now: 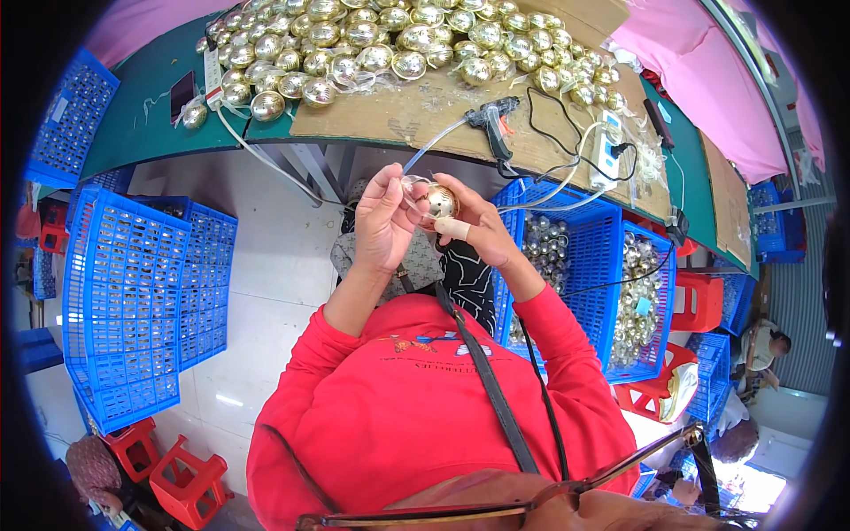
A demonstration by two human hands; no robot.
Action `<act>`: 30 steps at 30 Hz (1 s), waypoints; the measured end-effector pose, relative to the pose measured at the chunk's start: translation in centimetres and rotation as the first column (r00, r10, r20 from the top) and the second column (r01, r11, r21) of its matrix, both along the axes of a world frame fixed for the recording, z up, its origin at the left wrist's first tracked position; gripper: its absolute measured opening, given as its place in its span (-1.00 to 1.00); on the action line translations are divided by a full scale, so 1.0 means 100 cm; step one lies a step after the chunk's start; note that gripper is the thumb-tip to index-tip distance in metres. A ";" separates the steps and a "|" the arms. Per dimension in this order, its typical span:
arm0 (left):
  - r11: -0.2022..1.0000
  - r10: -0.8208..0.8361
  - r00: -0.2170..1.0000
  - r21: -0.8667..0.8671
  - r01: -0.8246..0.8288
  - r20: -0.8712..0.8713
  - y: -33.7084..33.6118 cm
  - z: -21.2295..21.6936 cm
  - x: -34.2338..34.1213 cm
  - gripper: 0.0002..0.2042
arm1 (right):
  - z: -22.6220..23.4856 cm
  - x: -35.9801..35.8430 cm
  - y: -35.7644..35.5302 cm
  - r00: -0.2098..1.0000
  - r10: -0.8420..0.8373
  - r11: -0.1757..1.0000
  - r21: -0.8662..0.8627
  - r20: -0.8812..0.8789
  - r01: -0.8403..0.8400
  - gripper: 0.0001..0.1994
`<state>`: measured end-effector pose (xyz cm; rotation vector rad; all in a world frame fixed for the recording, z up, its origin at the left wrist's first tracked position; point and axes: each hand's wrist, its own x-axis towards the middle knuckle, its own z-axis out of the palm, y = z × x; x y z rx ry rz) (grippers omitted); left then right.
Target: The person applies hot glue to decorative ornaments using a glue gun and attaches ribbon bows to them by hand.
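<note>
In front of my chest, just off the table's near edge, a shiny gold ball ornament (442, 202) sits in my right hand (485, 232). The fingers of that hand curl round it, and a pale strip wraps the thumb. My left hand (386, 221) pinches a translucent strip or loop (414, 188) at the ball's left side. How the strip joins the ball is hard to make out. Beyond my hands, a black glue gun (492, 126) with an orange trigger lies on the cardboard (390, 119).
Many gold balls (361, 35) are heaped at the back of the green table (142, 115). A white power strip (607, 146) with cables lies right of the glue gun. Blue crates (567, 239) of ornaments stand at my right, more crates (133, 292) at my left, with red stools (188, 482).
</note>
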<state>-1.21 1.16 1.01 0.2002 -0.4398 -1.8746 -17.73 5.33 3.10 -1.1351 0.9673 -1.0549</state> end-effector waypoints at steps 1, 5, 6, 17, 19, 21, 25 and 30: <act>0.999 0.025 1.000 0.031 -0.024 -0.011 -0.001 -0.002 0.000 -0.79 | 0.000 0.000 0.000 1.000 -0.008 1.000 0.010 0.004 0.008 -0.33; 0.998 0.026 0.999 0.060 -0.024 -0.026 -0.004 -0.006 0.001 -0.75 | 0.001 0.000 0.001 0.997 -0.052 0.999 0.002 -0.064 0.052 -0.33; 0.996 0.010 0.998 0.089 -0.005 -0.058 -0.006 -0.008 0.002 -0.74 | 0.002 -0.001 0.001 0.994 -0.065 0.998 -0.008 -0.093 0.065 -0.33; 0.985 -0.029 0.999 0.169 0.024 0.028 -0.005 -0.029 0.012 -0.54 | 0.009 -0.005 -0.006 0.981 -0.153 0.988 -0.046 -0.119 0.148 -0.38; 0.997 0.047 0.959 -0.071 -0.028 0.279 0.002 -0.048 0.010 -0.33 | 0.009 -0.007 -0.008 0.981 -0.156 0.987 -0.046 -0.116 0.151 -0.37; 0.979 0.057 0.865 -0.198 0.050 0.498 0.013 -0.058 0.008 -0.24 | 0.013 -0.006 -0.009 0.979 -0.146 0.989 -0.036 -0.145 0.143 -0.36; 0.925 0.121 0.759 -0.351 0.148 0.640 0.015 -0.040 -0.007 -0.12 | 0.013 -0.004 -0.011 0.983 -0.028 1.000 0.008 -0.183 0.030 -0.37; 0.886 0.250 0.788 -0.460 0.048 0.563 0.006 -0.027 -0.011 -0.15 | 0.024 0.000 -0.011 0.972 0.004 1.000 -0.022 -0.233 -0.009 -0.42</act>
